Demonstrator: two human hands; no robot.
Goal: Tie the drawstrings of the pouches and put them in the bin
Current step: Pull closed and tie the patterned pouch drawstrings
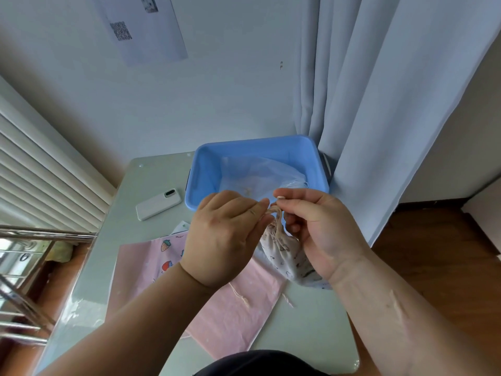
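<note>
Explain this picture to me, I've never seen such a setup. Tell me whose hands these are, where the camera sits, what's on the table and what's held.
No machine here: a person's bare hands, filmed by one camera worn on the head, looking down. The left hand and right hand both pinch the drawstring of a white printed pouch. On the table lie a pink pouch, a white phone and a blue bin with something pale inside.

Blue bin [311, 150] (pink strawberry-print pouch [230, 308])
</note>
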